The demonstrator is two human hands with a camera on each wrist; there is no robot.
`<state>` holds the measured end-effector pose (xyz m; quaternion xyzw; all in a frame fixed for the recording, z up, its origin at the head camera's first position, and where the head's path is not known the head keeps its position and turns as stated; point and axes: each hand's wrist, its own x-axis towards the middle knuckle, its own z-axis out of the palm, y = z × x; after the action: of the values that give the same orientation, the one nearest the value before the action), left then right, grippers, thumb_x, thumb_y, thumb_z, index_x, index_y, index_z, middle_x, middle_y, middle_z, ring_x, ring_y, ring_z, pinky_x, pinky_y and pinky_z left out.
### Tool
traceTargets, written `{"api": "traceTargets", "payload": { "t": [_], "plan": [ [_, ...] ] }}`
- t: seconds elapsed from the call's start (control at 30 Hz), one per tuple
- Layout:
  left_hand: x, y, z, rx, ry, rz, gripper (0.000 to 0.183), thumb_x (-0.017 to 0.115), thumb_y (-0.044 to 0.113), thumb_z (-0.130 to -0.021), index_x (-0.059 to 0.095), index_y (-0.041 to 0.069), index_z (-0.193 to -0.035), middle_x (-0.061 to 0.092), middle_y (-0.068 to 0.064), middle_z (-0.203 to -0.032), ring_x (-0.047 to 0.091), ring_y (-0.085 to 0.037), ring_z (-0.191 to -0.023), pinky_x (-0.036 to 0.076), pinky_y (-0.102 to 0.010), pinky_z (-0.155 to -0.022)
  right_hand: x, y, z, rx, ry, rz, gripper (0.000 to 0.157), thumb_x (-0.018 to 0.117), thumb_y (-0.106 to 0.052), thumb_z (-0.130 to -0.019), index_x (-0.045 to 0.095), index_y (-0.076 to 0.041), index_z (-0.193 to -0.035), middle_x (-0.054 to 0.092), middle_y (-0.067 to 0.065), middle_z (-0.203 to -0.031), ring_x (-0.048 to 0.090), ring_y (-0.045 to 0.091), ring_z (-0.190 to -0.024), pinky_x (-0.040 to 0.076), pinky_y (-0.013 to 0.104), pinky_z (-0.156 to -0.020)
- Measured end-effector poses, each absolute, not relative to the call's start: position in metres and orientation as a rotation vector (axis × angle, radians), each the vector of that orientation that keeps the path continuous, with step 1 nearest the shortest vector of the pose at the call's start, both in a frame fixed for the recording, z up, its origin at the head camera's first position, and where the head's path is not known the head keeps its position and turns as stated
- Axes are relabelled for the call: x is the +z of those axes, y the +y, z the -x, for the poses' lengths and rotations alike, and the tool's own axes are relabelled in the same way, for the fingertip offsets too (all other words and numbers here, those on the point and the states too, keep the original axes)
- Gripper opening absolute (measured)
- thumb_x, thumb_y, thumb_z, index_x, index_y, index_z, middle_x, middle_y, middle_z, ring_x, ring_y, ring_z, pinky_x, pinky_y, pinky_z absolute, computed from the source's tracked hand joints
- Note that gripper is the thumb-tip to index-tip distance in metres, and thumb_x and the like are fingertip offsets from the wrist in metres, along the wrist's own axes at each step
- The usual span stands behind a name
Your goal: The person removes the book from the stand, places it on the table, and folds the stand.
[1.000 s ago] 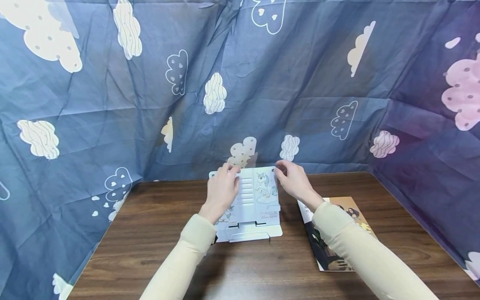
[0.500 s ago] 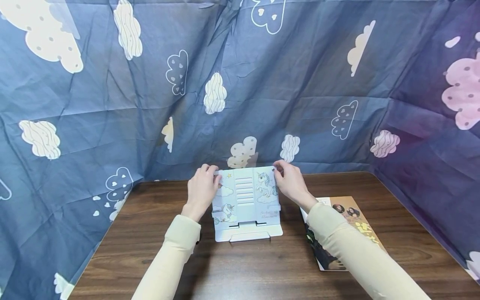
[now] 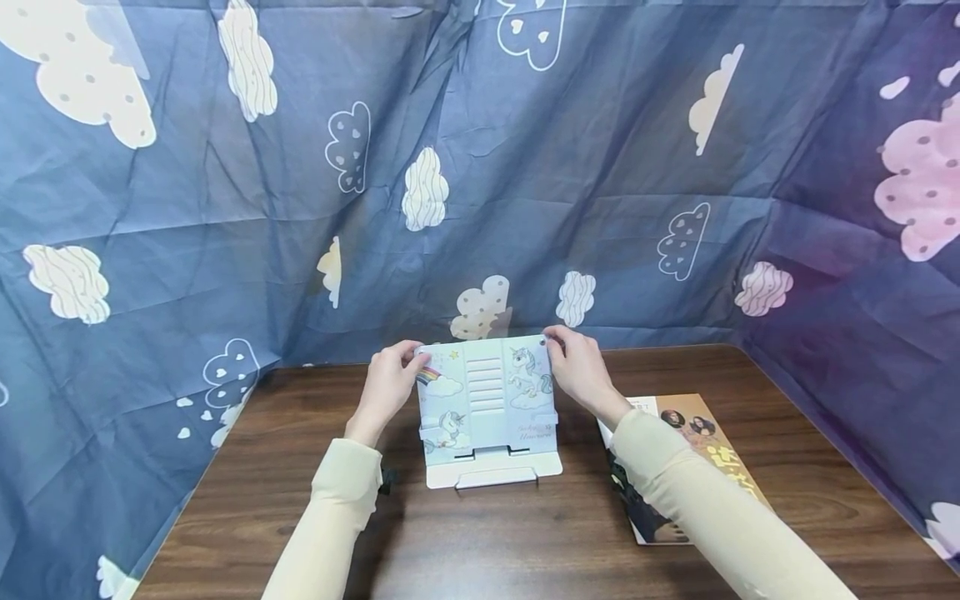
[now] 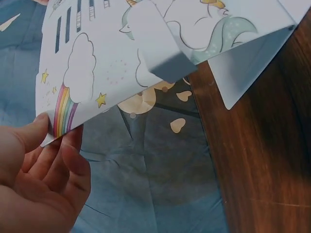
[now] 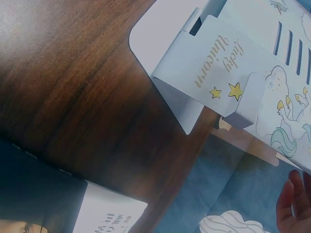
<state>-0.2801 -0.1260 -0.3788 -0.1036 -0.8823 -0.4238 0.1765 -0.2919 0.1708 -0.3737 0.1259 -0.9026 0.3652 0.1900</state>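
Observation:
A pale book stand (image 3: pixel 486 392) printed with unicorns stands on the wooden table, its panel tilted up from a flat base with a front ledge. My left hand (image 3: pixel 386 385) pinches the panel's upper left corner. In the left wrist view the thumb lies on the face beside the rainbow print, with fingers curled behind the edge. At the upper right corner, my right hand (image 3: pixel 581 367) grips the panel between thumb and fingers. The right wrist view shows only part of that hand's fingers (image 5: pixel 291 201) by the panel's edge, beyond the "Lucky Unicorn" lettering.
On the table (image 3: pixel 300 467), a book (image 3: pixel 716 442) with a picture cover lies to the right, partly under my right forearm. Behind the table hangs a blue cloth (image 3: pixel 510 233) with cloud prints, and it continues along both sides.
My left hand has moved left from over the panel's top to its upper left corner, uncovering the rainbow and unicorn prints. The right hand stays at the upper right corner.

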Motion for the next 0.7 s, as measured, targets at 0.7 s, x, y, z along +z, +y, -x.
{"api": "traceTargets", "payload": {
  "t": [0.7],
  "plan": [
    [-0.374, -0.152, 0.261, -1.260, -2.564, 0.361, 0.012, 0.065, 0.013, -0.095, 0.071, 0.002, -0.096, 0.071, -0.004, -0.080, 0.064, -0.018, -0.066, 0.048, -0.027, -0.058, -0.370, 0.144, 0.315, 1.133, -2.639, -0.349, 0.029, 0.046, -0.014, -0.103, 0.060, 0.000, -0.124, 0.065, 0.018, -0.114, 0.062, 0.030, -0.098, 0.048, 0.046, -0.087]
  ]
}}
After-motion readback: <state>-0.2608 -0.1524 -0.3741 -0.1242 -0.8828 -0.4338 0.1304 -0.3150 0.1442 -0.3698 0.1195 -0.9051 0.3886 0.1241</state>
